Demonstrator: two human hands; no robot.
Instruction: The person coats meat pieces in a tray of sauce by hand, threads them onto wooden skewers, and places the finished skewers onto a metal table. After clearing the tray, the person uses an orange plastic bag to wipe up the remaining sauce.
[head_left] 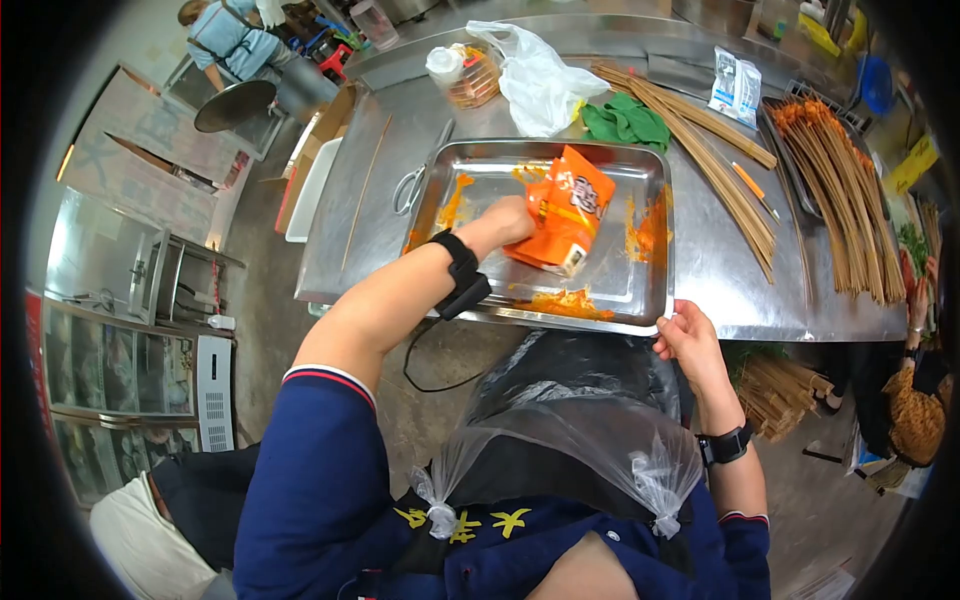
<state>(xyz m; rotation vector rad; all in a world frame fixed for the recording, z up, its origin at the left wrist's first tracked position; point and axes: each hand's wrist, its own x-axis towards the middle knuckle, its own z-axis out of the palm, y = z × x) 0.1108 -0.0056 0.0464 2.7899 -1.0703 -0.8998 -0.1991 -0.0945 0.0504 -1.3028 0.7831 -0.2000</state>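
An orange printed packet (572,215) is over the metal tray (610,152), with my left hand (512,218) closed on its left side. Orange sauce smears lie in the tray along its left, right and near sides. My right hand (686,335) pinches the near right corner of the tray's rim. Scissors (409,190) with metal handles rest on the table beside the tray's left side. Beyond the tray's far edge lies a crumpled green cloth (628,122).
Bundled wooden skewers (725,205) lie right of the tray. Farther right, a second tray holds skewers tipped with orange food (810,125). A white plastic bag (535,75) and a jar (472,82) stand at the back. A person (228,45) holds a wok at the upper left.
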